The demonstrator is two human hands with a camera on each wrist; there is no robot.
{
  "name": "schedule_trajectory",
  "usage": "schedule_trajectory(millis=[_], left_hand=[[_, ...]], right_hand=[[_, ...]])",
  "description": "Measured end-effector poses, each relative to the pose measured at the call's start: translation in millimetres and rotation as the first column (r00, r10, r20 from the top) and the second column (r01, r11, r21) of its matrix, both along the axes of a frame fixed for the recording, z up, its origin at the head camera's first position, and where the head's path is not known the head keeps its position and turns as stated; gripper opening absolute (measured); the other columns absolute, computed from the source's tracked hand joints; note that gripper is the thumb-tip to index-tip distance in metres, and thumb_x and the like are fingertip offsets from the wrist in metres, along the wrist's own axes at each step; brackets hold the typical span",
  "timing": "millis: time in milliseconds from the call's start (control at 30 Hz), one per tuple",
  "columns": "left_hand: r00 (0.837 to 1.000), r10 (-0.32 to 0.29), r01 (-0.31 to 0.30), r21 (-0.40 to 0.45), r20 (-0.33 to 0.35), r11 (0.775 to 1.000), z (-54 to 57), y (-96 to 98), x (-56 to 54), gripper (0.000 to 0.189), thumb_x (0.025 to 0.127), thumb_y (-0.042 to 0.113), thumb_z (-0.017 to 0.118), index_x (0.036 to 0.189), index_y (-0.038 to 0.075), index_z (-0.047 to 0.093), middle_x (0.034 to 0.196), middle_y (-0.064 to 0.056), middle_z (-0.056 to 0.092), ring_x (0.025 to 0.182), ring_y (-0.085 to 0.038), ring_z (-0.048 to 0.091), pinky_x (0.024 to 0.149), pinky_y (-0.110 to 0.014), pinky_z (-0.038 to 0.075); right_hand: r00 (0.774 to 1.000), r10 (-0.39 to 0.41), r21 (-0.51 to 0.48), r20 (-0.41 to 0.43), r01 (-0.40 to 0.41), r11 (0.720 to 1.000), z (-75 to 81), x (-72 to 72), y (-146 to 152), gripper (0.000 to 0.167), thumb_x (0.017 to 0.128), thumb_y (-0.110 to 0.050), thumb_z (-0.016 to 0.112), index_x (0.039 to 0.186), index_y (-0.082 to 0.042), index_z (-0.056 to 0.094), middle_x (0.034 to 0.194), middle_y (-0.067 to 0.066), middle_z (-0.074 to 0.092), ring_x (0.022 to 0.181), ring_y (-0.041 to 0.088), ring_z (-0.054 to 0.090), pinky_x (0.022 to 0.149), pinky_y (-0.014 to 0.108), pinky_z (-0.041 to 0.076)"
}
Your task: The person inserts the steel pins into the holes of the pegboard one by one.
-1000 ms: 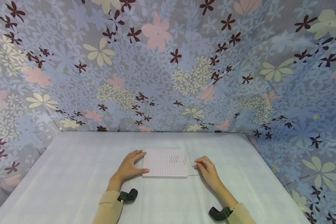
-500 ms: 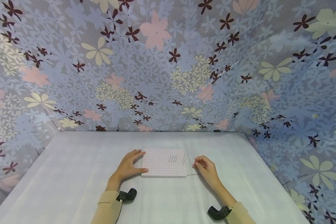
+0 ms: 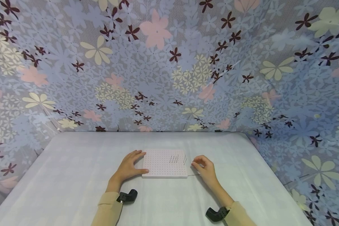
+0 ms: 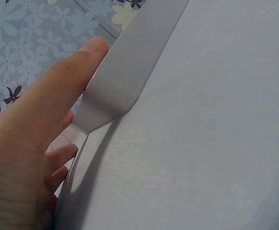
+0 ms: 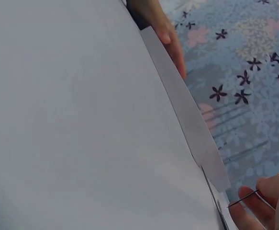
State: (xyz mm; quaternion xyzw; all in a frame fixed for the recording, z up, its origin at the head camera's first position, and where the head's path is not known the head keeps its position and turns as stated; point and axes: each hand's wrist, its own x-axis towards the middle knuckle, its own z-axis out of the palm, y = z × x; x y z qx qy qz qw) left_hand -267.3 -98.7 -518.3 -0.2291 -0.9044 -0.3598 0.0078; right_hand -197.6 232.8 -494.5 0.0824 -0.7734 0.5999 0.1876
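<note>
A white board [image 3: 158, 164] with rows of small reddish dots lies flat on the table. Several thin dark pins [image 3: 173, 159] stand slightly tilted in its right part. My left hand [image 3: 129, 166] spans the board's left side, thumb on the near corner and fingertips at the far one, fingers mostly straight. Just right of the board, my right hand [image 3: 206, 169] pinches a thin dark pin [image 5: 243, 198] between thumb and fingertips. More thin pins [image 5: 211, 191] lie on the table by the board's near right corner, partly hidden under that hand in the head view.
A white cloth covers the table [image 3: 87, 163]. Floral fabric [image 3: 158, 78] hangs behind it and down the sides. Black camera mounts sit on the left wrist [image 3: 127, 196] and right wrist [image 3: 217, 214].
My right hand has moved a little left, closer to the board's right edge, still pinching the pin. The left hand stays at the board's left side. The head view has shifted slightly.
</note>
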Motion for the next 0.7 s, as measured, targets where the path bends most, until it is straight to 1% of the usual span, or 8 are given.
schedule_trajectory(millis=[133, 233, 433, 533, 700], left_hand=[[1.0, 0.003, -0.003, -0.002, 0.002, 1.0, -0.6, -0.4, -0.2, 0.083, 0.067, 0.049, 0.08, 0.138, 0.016, 0.051, 0.148, -0.014, 0.043, 0.142, -0.039, 0.03, 0.116, -0.06, 0.022], [1.0, 0.003, -0.003, -0.002, 0.006, 1.0, -1.5, -0.1, -0.7, 0.083, 0.067, 0.049, 0.079, 0.138, 0.016, 0.051, 0.148, -0.013, 0.043, 0.142, -0.038, 0.03, 0.116, -0.06, 0.022], [1.0, 0.001, -0.001, -0.007, 0.0, 1.0, -2.4, 0.2, -1.5, 0.083, 0.067, 0.05, 0.079, 0.138, 0.016, 0.051, 0.148, -0.013, 0.043, 0.142, -0.038, 0.03, 0.116, -0.059, 0.022], [1.0, 0.002, -0.002, -0.01, -0.006, 1.0, -2.6, 0.0, -1.7, 0.083, 0.067, 0.05, 0.079, 0.137, 0.016, 0.051, 0.147, -0.014, 0.044, 0.142, -0.038, 0.03, 0.116, -0.059, 0.022], [1.0, 0.003, -0.003, -0.012, -0.004, 1.0, -2.2, 0.1, -1.2, 0.083, 0.067, 0.049, 0.079, 0.137, 0.015, 0.051, 0.148, -0.014, 0.044, 0.142, -0.039, 0.03, 0.116, -0.059, 0.021]], right_hand=[[0.999, 0.001, -0.018, 0.045, 0.0, 1.0, 1.9, -1.8, -9.0, 0.011, 0.082, 0.012, 0.064, 0.092, 0.013, 0.059, 0.091, 0.029, 0.061, 0.079, 0.007, 0.065, 0.071, 0.015, 0.056], [0.997, 0.01, -0.051, 0.073, -0.006, 0.999, 1.5, -2.8, -13.3, 0.013, 0.083, 0.012, 0.063, 0.095, 0.015, 0.059, 0.095, 0.031, 0.061, 0.08, 0.008, 0.065, 0.072, 0.018, 0.058], [0.997, 0.023, -0.093, 0.07, -0.016, 0.995, -1.4, -3.8, -16.0, 0.019, 0.084, 0.012, 0.062, 0.099, 0.019, 0.056, 0.1, 0.036, 0.058, 0.08, 0.007, 0.065, 0.074, 0.026, 0.06], [0.997, 0.027, -0.091, 0.071, -0.02, 0.996, -1.0, -3.4, -17.3, 0.018, 0.083, 0.011, 0.063, 0.098, 0.019, 0.056, 0.1, 0.035, 0.058, 0.08, 0.005, 0.065, 0.073, 0.024, 0.06], [0.997, 0.022, -0.049, 0.069, -0.018, 0.999, 1.7, -1.1, -20.4, 0.013, 0.083, 0.011, 0.063, 0.094, 0.015, 0.058, 0.097, 0.032, 0.06, 0.083, 0.003, 0.063, 0.07, 0.015, 0.056]])
